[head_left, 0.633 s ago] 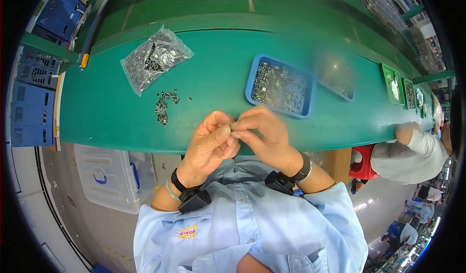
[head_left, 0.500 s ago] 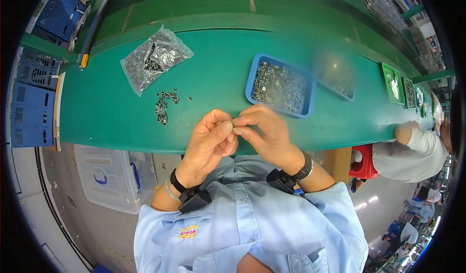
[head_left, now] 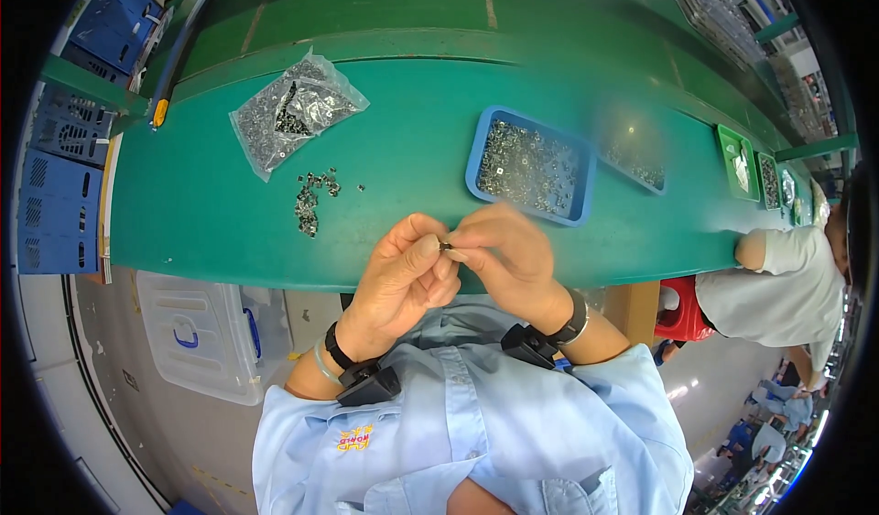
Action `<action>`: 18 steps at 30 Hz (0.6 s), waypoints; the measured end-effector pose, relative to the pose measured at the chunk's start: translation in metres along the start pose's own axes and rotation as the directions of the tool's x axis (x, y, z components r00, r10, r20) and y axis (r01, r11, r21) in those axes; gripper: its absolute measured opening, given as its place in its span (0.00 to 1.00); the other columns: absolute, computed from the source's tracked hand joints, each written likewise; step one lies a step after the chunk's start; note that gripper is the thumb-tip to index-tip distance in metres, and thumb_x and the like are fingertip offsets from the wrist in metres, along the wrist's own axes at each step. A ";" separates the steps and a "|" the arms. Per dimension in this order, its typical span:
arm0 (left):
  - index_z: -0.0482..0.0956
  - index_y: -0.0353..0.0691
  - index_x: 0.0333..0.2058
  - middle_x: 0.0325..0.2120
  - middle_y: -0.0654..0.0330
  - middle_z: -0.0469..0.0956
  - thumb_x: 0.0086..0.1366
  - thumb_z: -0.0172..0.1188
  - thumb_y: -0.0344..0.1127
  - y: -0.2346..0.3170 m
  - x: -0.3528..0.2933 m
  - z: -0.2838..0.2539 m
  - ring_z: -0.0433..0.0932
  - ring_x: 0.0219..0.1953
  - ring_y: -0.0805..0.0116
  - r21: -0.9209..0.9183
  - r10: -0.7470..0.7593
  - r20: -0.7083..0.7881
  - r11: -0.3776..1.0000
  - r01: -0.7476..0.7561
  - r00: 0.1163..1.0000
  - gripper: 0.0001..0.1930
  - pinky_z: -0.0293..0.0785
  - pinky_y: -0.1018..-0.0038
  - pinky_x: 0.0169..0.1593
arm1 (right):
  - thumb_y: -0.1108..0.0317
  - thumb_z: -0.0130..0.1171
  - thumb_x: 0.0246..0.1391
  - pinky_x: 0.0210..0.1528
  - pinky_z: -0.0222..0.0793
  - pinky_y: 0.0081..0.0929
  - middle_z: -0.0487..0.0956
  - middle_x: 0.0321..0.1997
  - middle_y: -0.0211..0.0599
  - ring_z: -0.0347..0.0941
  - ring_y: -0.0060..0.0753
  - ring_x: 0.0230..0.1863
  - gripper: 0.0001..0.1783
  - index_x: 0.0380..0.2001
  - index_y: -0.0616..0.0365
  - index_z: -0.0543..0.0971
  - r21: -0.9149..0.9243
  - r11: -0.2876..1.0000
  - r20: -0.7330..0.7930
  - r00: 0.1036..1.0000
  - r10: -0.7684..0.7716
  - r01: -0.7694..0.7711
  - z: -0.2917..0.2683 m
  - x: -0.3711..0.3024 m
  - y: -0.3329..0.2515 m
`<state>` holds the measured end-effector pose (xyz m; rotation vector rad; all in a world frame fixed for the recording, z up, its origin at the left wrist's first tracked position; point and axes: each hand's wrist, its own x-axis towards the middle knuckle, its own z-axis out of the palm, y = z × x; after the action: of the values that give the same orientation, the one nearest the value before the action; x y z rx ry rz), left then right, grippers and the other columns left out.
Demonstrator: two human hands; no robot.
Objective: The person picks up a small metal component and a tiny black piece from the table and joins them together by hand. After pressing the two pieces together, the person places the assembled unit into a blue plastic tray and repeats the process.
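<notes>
A small dark metal part (head_left: 446,247) shows between the fingertips of both hands, over the near edge of the green table. My left hand (head_left: 403,272) is closed, its thumb and forefinger pinching the part. From the other side my right hand (head_left: 509,257) grips it too, thumb against forefinger. Fingers cover most of the part, so its full shape is hidden. Left of my hands lies a loose pile of small dark metal pieces (head_left: 308,211). Beyond the right hand, a blue tray (head_left: 472,169) holds many small shiny metal pieces.
A clear plastic bag (head_left: 265,135) of small metal parts lies at the far left of the green table (head_left: 412,130). A blurred clear tray (head_left: 636,162) and green trays (head_left: 738,162) stand rightward. A person in a white top (head_left: 769,291) sits at the right.
The dark part now shows between the fingertips, where the fingers covered it before. My right hand has tilted slightly. The seated person at right has shifted an arm.
</notes>
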<state>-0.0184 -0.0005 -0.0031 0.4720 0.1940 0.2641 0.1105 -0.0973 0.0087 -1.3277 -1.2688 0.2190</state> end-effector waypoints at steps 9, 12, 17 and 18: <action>0.69 0.39 0.34 0.20 0.63 0.71 0.64 0.55 0.37 0.013 0.000 0.003 0.65 0.15 0.75 0.116 -0.059 0.014 0.992 0.057 0.998 0.08 0.58 0.79 0.18 | 0.74 0.62 0.45 0.26 0.69 0.25 0.76 0.28 0.34 0.73 0.33 0.29 0.08 0.32 0.57 0.75 -0.008 0.999 0.086 0.995 -0.052 0.053 -0.006 0.003 -0.001; 0.70 0.39 0.33 0.20 0.63 0.72 0.65 0.55 0.36 0.020 -0.001 0.001 0.65 0.16 0.75 0.197 -0.087 -0.035 0.976 0.092 0.996 0.07 0.59 0.80 0.18 | 0.74 0.62 0.46 0.26 0.69 0.24 0.76 0.28 0.34 0.73 0.33 0.28 0.08 0.31 0.57 0.75 -0.028 0.999 0.123 0.992 -0.028 0.031 -0.006 0.001 -0.001; 0.69 0.38 0.33 0.19 0.62 0.71 0.67 0.52 0.38 0.020 -0.002 0.001 0.66 0.16 0.76 0.307 -0.113 -0.074 0.943 0.130 0.991 0.09 0.60 0.81 0.19 | 0.75 0.62 0.47 0.31 0.68 0.27 0.77 0.30 0.35 0.73 0.34 0.30 0.06 0.31 0.57 0.77 -0.063 0.998 0.140 0.990 0.034 -0.026 -0.005 -0.002 0.001; 0.69 0.38 0.33 0.19 0.62 0.71 0.67 0.50 0.38 0.020 -0.002 0.002 0.66 0.17 0.76 0.307 -0.118 -0.067 0.942 0.133 0.991 0.10 0.60 0.81 0.19 | 0.75 0.62 0.47 0.31 0.68 0.27 0.77 0.30 0.35 0.72 0.33 0.31 0.06 0.30 0.57 0.77 -0.047 0.998 0.116 0.992 0.047 -0.041 -0.005 -0.002 0.001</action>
<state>-0.0238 0.0151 0.0083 0.7644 0.3136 0.1185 0.1135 -0.1015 0.0081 -1.3990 -1.3505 0.3050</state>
